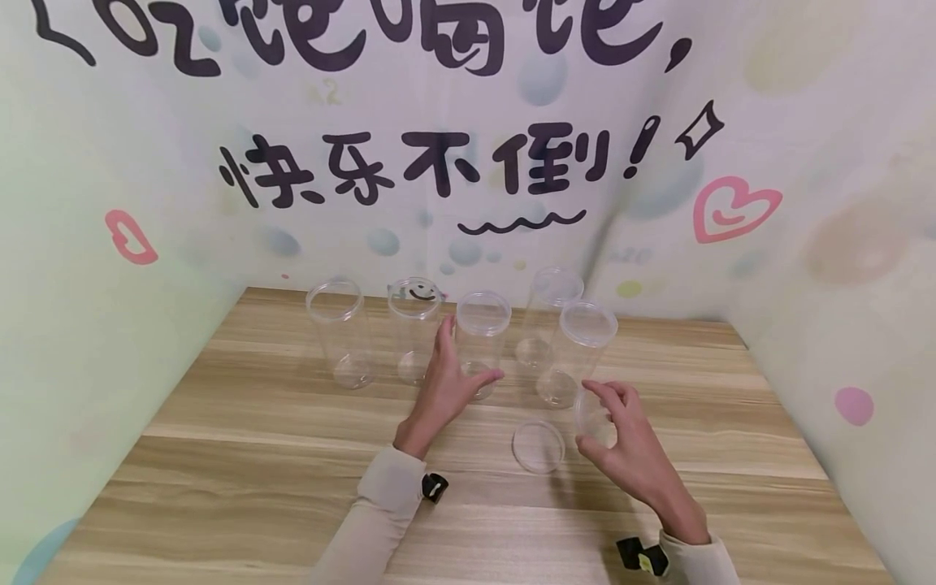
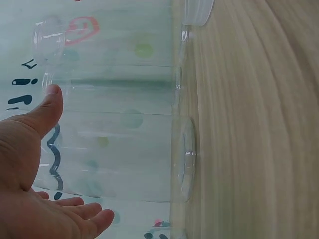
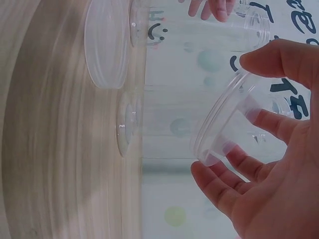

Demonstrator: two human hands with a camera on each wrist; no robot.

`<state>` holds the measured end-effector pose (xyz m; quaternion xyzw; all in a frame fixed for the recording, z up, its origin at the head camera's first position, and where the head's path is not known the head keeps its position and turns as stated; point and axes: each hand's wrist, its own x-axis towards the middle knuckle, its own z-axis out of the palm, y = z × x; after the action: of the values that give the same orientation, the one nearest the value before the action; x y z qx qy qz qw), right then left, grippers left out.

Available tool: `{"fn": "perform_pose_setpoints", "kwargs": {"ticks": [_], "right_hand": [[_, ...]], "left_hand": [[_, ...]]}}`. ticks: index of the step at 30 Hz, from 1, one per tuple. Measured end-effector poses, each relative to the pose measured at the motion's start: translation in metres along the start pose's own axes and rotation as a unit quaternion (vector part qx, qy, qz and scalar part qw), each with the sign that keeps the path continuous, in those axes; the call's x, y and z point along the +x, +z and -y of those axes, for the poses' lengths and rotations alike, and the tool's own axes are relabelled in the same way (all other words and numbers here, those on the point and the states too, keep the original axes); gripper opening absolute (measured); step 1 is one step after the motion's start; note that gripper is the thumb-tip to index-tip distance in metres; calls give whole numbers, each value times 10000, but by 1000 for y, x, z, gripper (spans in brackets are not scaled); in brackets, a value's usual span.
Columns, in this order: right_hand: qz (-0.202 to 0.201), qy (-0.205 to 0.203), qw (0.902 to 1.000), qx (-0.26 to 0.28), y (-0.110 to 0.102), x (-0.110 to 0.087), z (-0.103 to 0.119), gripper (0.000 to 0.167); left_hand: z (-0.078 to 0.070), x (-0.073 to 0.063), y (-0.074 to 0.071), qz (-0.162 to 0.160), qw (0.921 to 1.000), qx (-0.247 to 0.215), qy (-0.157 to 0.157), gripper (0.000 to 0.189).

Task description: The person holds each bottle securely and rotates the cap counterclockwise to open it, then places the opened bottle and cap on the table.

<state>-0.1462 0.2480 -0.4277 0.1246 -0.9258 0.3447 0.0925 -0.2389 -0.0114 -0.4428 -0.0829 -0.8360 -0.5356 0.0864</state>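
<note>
My right hand [image 1: 632,447] pinches a round clear plastic lid [image 1: 589,414] by its edge, thumb on one side and fingertips on the other. In the right wrist view this lid [image 3: 219,119] is tilted in front of a clear jar. My left hand [image 1: 444,392] is beside the middle clear jar [image 1: 483,337], thumb and fingers spread apart. The left wrist view shows that jar [image 2: 119,154] upright beyond the fingers, with a gap between thumb and fingertips. Another clear lid [image 1: 538,447] lies on the table between my hands.
Two clear jars [image 1: 336,333] [image 1: 414,333] stand to the left of the middle one. Two more [image 1: 578,357] [image 1: 553,317] stand close together on the right, one behind the other. A printed cloth backdrop [image 1: 351,236] rises behind the wooden table [image 1: 241,471].
</note>
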Motion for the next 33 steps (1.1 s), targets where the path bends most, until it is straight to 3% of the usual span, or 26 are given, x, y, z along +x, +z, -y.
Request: {"fn": "perform_pose_setpoints", "kwargs": {"ticks": [12,21,33], "right_hand": [[66,56,9999,-82,5,-1,-6,69],[181,170,9996,-122,8,0,-10,67],[419,330,9986,-7,11,4,-15,63]], "left_hand": [[2,5,5,-89,9999,-83,-2,109],[4,1,4,-261,9995,-166,55,103],[4,-11,-3,-268,9981,-135,539,105]]}}
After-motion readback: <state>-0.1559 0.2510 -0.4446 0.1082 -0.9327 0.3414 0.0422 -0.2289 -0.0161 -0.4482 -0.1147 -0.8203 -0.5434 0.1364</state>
